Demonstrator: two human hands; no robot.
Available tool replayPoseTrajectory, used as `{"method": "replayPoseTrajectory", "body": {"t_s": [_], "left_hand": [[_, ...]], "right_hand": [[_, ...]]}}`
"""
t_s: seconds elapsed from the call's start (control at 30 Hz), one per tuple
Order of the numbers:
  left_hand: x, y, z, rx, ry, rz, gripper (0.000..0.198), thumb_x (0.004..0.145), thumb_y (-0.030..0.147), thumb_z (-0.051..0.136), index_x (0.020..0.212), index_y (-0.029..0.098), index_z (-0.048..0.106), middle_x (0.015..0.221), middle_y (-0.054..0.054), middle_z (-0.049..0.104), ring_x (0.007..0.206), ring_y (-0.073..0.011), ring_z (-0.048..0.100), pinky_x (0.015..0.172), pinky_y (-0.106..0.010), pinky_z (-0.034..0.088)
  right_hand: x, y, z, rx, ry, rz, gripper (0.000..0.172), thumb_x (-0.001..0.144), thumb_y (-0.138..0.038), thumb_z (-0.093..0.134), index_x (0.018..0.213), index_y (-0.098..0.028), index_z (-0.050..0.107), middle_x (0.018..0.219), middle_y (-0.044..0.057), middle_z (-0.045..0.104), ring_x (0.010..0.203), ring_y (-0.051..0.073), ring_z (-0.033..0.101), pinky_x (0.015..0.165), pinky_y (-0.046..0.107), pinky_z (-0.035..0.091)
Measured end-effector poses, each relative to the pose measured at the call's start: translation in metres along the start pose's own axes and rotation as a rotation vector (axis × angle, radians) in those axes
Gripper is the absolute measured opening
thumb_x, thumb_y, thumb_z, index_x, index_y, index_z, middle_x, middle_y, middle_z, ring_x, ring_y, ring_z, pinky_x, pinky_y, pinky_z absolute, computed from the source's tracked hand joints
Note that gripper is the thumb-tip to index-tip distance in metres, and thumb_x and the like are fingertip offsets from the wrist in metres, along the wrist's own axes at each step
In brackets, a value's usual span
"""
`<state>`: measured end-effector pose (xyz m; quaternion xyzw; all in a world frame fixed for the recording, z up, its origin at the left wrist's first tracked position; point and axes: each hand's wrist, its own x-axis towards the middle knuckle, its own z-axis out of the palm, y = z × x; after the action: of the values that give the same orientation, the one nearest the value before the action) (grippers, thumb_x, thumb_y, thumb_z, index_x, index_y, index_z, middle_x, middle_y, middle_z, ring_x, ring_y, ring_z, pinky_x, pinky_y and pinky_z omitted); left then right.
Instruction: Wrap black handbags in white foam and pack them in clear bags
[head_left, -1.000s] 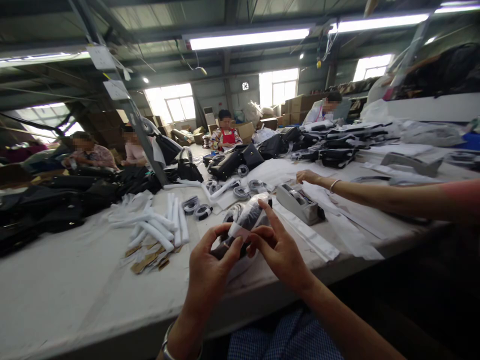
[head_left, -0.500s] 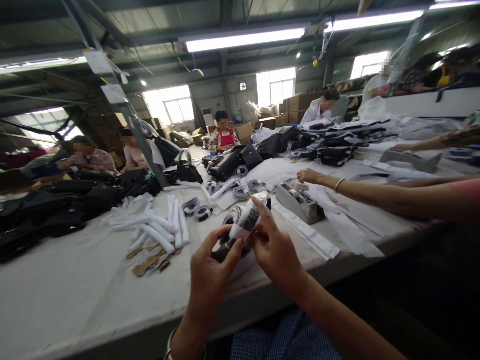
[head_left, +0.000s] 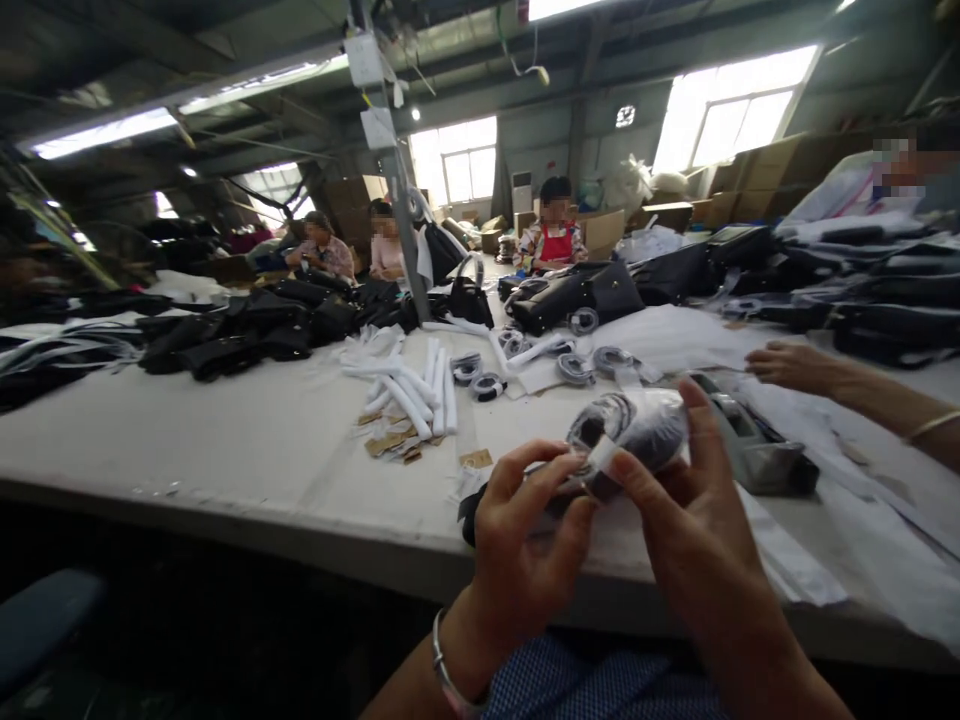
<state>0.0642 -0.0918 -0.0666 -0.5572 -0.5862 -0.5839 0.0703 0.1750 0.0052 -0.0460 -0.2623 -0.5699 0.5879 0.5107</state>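
Observation:
Both hands are closed on a black strap bundle in clear plastic with a white band around it, held above the front of the table. My left hand pinches its near left end with thumb and fingertips. Around the right side my right hand is wrapped, its thumb pressing by the white band and its index finger pointing up. A dark end sticks out left of my left hand; I cannot tell whether it belongs to the bundle. Just beyond lie several coiled straps in plastic.
White foam tubes and brown cardboard tags lie left of centre. A grey tape dispenser stands right of my right hand. Black bags are piled behind. A co-worker's hand reaches in from the right. A metal post rises behind.
My view has swung to the right-hand side of the scene less and further left, so things appear shifted right. The bundle has turned from upright-tilted to flatter, and my left fingers have moved toward its white band.

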Motion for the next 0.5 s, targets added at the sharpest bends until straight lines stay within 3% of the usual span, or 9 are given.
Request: {"method": "replayPoseTrajectory", "body": {"t_s": [0.1,0.2,0.27,0.37,0.5], "left_hand": [[-0.007,-0.034,-0.015,-0.011,0.145,-0.090,0.030,0.093,0.022,0.057,0.122,0.025,0.064,0.122,-0.007,0.067,0.117,-0.0219,0.061,0.104,-0.041,0.049],[-0.009,-0.091,-0.033,0.023,0.255,-0.357,0.031,0.097,0.030,0.051,0.125,0.020,0.059,0.113,-0.009,0.070,0.107,-0.0201,0.067,0.097,-0.038,0.053],[-0.008,-0.132,-0.043,0.153,0.141,-0.509,0.036,0.098,0.034,0.046,0.129,0.017,0.055,0.112,-0.010,0.071,0.106,-0.0190,0.067,0.094,-0.035,0.054],[-0.008,-0.180,-0.048,0.234,0.002,-0.583,0.030,0.094,0.034,0.050,0.114,0.016,0.065,0.107,-0.010,0.073,0.097,-0.0198,0.069,0.086,-0.032,0.054],[-0.006,-0.211,-0.038,0.354,-0.205,-0.624,0.024,0.089,0.039,0.058,0.086,0.020,0.071,0.090,-0.007,0.073,0.087,-0.0210,0.067,0.081,-0.033,0.051]], "right_hand": [[0.002,0.000,-0.004,-0.104,0.061,-0.066,0.088,0.082,-0.039,0.075,0.155,-0.036,0.026,0.121,0.007,0.069,0.100,0.024,0.071,0.081,0.032,0.061],[0.007,0.001,-0.013,-0.220,0.096,-0.111,0.088,0.083,-0.041,0.074,0.156,-0.035,0.025,0.124,0.008,0.068,0.098,0.026,0.072,0.076,0.030,0.062],[0.010,0.001,-0.020,-0.323,0.069,-0.101,0.094,0.082,-0.045,0.074,0.158,-0.033,0.021,0.114,0.008,0.073,0.089,0.028,0.074,0.069,0.032,0.063],[0.015,0.001,-0.029,-0.493,-0.015,-0.080,0.101,0.080,-0.054,0.071,0.160,-0.029,0.014,0.093,0.007,0.078,0.079,0.032,0.075,0.062,0.037,0.063],[0.018,0.000,-0.036,-0.683,-0.046,-0.115,0.100,0.081,-0.062,0.064,0.160,-0.031,0.011,0.090,0.005,0.079,0.090,0.037,0.074,0.072,0.046,0.062]]}}
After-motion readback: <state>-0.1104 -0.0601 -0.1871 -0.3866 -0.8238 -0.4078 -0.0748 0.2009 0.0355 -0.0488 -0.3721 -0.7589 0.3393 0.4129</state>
